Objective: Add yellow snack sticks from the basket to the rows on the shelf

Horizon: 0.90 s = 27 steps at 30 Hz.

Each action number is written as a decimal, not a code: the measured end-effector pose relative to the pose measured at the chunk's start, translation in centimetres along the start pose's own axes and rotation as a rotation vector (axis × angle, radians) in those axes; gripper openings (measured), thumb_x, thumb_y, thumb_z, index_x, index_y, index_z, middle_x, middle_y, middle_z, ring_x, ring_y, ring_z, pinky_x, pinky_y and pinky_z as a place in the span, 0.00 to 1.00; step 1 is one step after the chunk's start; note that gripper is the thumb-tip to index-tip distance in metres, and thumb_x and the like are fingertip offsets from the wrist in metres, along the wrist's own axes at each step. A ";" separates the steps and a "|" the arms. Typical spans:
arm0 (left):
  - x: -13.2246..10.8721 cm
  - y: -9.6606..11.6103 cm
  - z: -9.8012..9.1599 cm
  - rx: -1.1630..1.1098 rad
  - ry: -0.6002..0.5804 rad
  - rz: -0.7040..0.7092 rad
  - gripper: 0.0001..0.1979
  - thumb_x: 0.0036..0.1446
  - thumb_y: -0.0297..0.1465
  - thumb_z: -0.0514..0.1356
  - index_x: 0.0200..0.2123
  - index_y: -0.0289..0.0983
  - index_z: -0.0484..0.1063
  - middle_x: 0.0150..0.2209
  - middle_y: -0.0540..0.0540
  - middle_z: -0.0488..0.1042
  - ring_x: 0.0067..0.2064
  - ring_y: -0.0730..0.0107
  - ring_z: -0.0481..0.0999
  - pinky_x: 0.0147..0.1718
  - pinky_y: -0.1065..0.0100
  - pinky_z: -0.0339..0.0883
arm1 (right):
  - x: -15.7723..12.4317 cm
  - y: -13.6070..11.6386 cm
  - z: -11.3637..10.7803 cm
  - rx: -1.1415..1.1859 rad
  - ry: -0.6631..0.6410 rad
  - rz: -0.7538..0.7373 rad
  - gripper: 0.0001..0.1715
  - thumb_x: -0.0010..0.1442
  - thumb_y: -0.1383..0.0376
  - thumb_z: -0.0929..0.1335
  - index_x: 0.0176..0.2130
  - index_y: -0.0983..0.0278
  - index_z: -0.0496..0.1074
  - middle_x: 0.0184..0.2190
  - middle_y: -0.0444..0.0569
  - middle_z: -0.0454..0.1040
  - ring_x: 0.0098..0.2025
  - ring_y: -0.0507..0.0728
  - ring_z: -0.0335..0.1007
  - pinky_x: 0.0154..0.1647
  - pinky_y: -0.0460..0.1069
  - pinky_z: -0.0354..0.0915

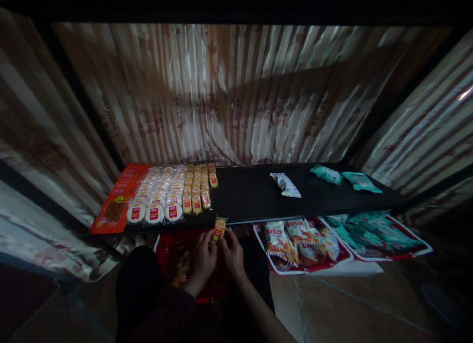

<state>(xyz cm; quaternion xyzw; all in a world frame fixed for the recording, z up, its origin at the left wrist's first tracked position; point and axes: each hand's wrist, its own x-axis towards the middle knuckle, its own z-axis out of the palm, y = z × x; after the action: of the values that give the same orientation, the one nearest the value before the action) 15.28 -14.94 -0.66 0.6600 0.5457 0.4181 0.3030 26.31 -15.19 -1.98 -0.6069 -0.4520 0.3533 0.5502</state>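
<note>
Yellow-wrapped snack (219,229), a small oblong, stands slightly tilted between the two hands, just at the near edge of the shelf. Both forearms reach forward and converge; the left hand (205,254) and right hand (233,254) are nearly closed, fingers curled, pinching the snack's lower part from either side.

Beyond the hands hangs a crinkled, glossy curtain (236,96) with vertical stripes, and before it runs the flat, black shelf (244,195). Beneath the left hand is a red basket (166,247), its contents too dark to tell. To the right of the right hand, two white-rimmed red baskets (291,272) hold puffy printed bags (279,239) and crinkled green bags (388,234). Farthest left of the left hand lies a flat orange packet (117,202). Ahead-right of the right hand are two pillow-shaped green packets (360,182) and, nearer, a silvery-white packet (287,185). Ahead-left of the left hand, film-wrapped white discs (155,213) stand in rows beside smaller yellow packs (196,202).
</note>
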 end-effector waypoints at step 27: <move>8.3 3.9 3.4 -0.002 -0.025 -0.194 0.23 0.54 0.24 0.46 0.53 0.33 0.65 0.54 0.38 0.68 0.55 0.67 0.67 0.57 0.67 0.57 | 10.1 -1.2 -0.5 -0.180 -0.006 -0.176 0.21 0.55 0.64 0.62 0.49 0.63 0.67 0.44 0.51 0.75 0.45 0.57 0.71 0.48 0.53 0.65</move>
<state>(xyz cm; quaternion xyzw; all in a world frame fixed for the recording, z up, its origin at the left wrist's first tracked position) 20.55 -7.56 2.92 0.6090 0.6028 0.3789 0.3496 30.05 -5.90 0.01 -0.6106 -0.5350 0.2634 0.5212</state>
